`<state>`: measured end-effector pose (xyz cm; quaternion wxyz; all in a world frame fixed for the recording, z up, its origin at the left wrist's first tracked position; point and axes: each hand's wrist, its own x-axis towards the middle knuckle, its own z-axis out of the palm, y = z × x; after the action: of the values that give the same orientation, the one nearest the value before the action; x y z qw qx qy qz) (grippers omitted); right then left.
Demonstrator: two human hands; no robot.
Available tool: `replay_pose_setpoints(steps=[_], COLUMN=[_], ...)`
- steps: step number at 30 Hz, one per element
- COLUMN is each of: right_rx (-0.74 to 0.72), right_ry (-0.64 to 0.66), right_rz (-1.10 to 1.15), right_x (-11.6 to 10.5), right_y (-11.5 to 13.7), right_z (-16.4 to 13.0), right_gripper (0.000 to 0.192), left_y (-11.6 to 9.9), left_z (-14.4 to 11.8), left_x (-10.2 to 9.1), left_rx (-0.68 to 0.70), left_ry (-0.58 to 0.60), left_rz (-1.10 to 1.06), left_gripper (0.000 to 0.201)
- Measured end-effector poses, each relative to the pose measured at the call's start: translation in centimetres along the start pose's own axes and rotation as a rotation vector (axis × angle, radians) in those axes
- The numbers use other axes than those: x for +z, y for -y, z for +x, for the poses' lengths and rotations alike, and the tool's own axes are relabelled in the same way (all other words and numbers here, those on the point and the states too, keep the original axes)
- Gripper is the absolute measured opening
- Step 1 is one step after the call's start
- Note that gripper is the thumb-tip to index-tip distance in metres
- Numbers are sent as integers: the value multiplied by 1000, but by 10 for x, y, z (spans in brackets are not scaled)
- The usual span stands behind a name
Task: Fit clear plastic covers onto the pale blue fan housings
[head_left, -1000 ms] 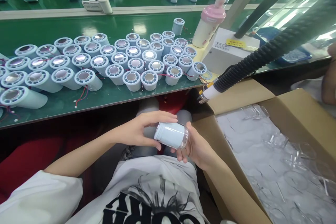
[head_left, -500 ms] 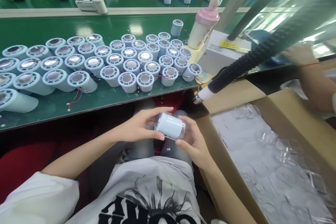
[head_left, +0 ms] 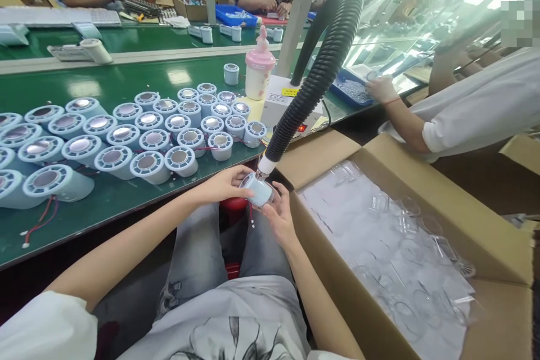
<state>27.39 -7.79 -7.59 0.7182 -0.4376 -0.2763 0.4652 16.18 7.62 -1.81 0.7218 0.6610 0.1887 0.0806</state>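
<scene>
Over my lap, just beyond the bench edge, I hold a light blue cylinder (head_left: 257,190) with a clear plastic cover around it. My left hand (head_left: 228,184) grips its left end, thumb along the near side. Around the covered right end curl the fingers of my right hand (head_left: 280,215). Red wires with a small white connector dangle beneath. The white-collared nozzle (head_left: 265,166) of a black ribbed hose (head_left: 314,76) is right at the cylinder's upper side; whether they touch I cannot tell.
Rows of similar blue cylinders (head_left: 116,160) stand on the green bench (head_left: 139,208). An open carton (head_left: 447,208) of clear plastic covers sits at my right. Behind the nozzle are a white box-shaped machine (head_left: 280,102) and a pink-lidded bottle (head_left: 258,76). A co-worker's arm (head_left: 405,115) reaches in from the right.
My view has swung right and up. Both hands have brought the covered cylinder to the hose nozzle, which was well above and to the right of it before.
</scene>
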Motion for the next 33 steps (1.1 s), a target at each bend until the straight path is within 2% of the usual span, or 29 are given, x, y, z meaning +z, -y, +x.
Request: replay_pose_setpoints(steps=[3, 5, 7, 9, 11, 14, 22, 27, 30, 32, 33], right_rx=[-63, -44, 30, 123, 225, 356, 468, 540, 615, 604, 530], right_ry=[146, 195, 227, 254, 261, 245, 230, 221, 243, 263, 210], right_rz=[-173, -273, -258, -149, -47, 17, -24, 1, -17, -134, -267], right_x=[-6, -8, -7, -1, 7, 18, 28, 33, 37, 29, 18], right_y=[4, 8, 12, 17, 22, 29, 44, 35, 27, 26, 29], right_z=[-3, -6, -9, -13, -17, -22, -27, -32, -35, -28, -21], right_gripper=[55, 53, 53, 54, 52, 56, 62, 70, 69, 68, 66], left_y=[1, 2, 2, 1, 0, -1, 2, 11, 15, 7, -3], left_z=[-18, -32, -45, -56, -66, -77, -94, -97, -96, -92, -89], left_x=[1, 2, 2, 2, 1, 1, 0, 3, 6, -3, -13], left_rx=[-42, -53, -33, 13, 71, 150, 177, 123, 0, -81, -91], left_ry=[-38, -33, 23, 96, 140, 117, 88, 105, 88, 34, -14], left_rz=[-10, 7, 18, 21, 32, 78, 105, 118, 51, 58, 97], left_gripper=[47, 48, 58, 66, 66, 67, 73, 74, 63, 55, 53])
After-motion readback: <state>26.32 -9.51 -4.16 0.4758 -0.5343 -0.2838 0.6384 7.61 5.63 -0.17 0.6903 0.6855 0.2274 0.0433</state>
